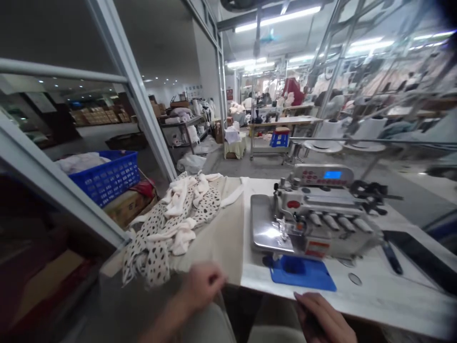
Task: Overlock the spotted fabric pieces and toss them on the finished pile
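Observation:
My left hand (204,285) is above my lap at the table's front edge, its fingers curled in and blurred; nothing shows in them. At the lower right, my right hand (323,317) has bent fingers around a dark object that I cannot make out, just below the table edge. A pile of spotted, cream-coloured fabric (171,216) lies on the left part of the table, beyond my left hand. The sewing machine (321,209) stands on the right part, with a blue plate (303,274) at its front, a little beyond my right hand.
A dark flat object (421,257) and a small dark-handled tool (392,257) lie right of the machine. A metal frame post (137,90) rises at the left, with a blue basket (107,176) of fabric behind it. Other worktables (285,121) stand farther back.

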Demonstrator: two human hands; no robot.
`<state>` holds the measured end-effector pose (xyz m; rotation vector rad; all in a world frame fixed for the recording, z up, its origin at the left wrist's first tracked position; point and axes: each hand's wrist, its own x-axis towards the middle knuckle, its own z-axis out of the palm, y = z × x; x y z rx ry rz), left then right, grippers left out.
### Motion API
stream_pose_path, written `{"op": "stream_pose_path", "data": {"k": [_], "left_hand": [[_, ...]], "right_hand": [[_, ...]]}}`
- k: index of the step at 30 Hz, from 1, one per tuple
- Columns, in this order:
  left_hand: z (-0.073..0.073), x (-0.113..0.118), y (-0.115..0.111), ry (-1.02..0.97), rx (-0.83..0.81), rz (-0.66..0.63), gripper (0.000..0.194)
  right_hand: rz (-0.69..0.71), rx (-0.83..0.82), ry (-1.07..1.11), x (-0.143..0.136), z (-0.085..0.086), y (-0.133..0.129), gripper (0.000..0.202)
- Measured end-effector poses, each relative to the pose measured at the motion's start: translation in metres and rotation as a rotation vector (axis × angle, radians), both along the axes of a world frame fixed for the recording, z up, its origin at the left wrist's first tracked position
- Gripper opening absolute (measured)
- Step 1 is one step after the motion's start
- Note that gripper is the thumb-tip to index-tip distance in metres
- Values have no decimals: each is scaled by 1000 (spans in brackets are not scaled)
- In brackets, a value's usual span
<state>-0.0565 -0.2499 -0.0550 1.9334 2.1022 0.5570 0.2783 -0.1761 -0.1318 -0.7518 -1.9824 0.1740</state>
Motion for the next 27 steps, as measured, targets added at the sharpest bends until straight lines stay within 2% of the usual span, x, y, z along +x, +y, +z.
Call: {"op": "stream_pose_path", "data": {"k": [2, 4, 5, 7, 10, 13, 17, 19, 23, 25, 27], "left_hand": [[29, -33, 40, 42, 27, 86, 26], [47, -61, 87, 75, 23, 142, 22], [50, -71, 109, 89, -1, 164, 21], [49, -86, 146, 103, -91, 195, 21], [38, -95, 175, 94, -233, 214, 29], [39, -102, 182, 68, -252, 239, 32], [62, -106, 184, -17, -105, 264, 31], [76, -98, 183, -101, -33, 195, 27], [95, -64, 169, -303, 38, -61, 30], [97, -50, 157, -379, 55, -141, 31], [91, -45, 143, -450, 32, -181, 34]], "right_hand": [[19, -22, 26, -24, 8, 13, 22], [54, -54, 56, -41, 14, 23, 17], [65, -72, 69, -47, 16, 27, 14], [70, -91, 77, -54, 17, 34, 10], [86, -102, 45, -57, 14, 39, 9], [142, -120, -3, -55, 10, 39, 10], [163, -120, -16, -54, 9, 39, 12], [178, -122, -25, -54, 11, 39, 13], [200, -134, -35, -56, 16, 42, 11], [204, -131, -25, -57, 17, 43, 10], [197, -130, -34, -56, 16, 43, 11]]}}
